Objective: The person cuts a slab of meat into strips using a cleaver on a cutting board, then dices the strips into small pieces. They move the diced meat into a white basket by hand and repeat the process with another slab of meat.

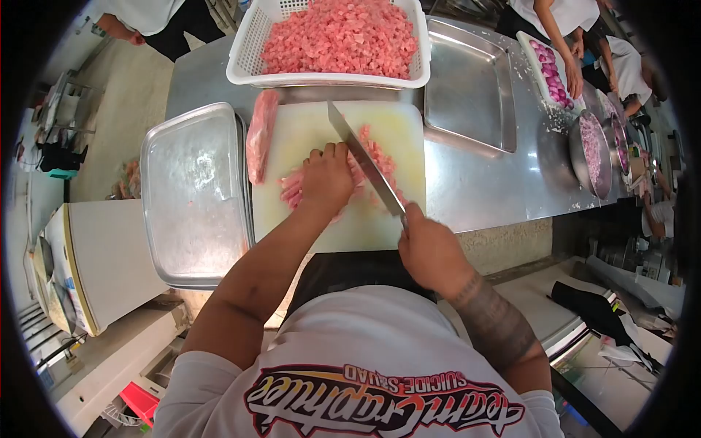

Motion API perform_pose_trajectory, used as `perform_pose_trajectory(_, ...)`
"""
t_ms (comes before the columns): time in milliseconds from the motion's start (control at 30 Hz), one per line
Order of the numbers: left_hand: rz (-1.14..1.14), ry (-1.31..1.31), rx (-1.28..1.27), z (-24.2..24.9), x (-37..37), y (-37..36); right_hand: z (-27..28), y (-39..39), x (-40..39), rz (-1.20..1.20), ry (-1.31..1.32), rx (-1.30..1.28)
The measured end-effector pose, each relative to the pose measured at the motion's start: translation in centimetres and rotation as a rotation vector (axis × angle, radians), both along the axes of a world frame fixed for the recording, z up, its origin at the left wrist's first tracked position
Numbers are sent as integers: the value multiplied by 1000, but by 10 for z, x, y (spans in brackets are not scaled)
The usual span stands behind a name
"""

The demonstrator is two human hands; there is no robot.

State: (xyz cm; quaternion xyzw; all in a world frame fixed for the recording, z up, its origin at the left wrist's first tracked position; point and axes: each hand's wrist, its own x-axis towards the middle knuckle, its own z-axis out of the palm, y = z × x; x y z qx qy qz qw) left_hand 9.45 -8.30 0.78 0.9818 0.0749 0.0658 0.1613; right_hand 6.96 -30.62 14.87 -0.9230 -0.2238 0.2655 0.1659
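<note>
- The cutting board [365, 237] lies on the metal desk [489, 193], directly in front of the person.
- On the cutting board, left of its middle, are the meat strips [290, 191], partly hidden under the left hand [327, 175]. Its grip is clamped on them from above, fingers bent and close together.
- The right hand [432, 244], just beyond the near right part of the cutting board, has its grip closed around the handle of the knife [372, 169]. The blade slants over the cutting board toward its far side, beside the left hand's fingers.
- Small cut pieces [385, 160] lie on the cutting board around the blade.
- A long meat piece [263, 139] lies along the left edge of the cutting board.
- Beyond the cutting board's far edge is a white basket [328, 82] heaped with meat cubes [339, 40].
- Left of the cutting board is a metal tray [193, 190]; a deeper metal pan [471, 95] is to its far right.
- Well to the right of the cutting board, another person's hand [572, 79] is at a white tray of purple onions [551, 69], near a metal bowl [590, 157] of chopped pieces.
</note>
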Motion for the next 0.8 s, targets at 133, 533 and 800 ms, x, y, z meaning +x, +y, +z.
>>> perform_pose_trajectory(133,5,-2,5,-5,-1,0,-37,7,-4,6,44,27)
perform_pose_trajectory(533,43,-48,-50,-9,-2,2,10,5,-7,2,71,13)
perform_pose_trajectory(800,68,-36,-68,-4,-2,2,-88,44,20,24,-108,160)
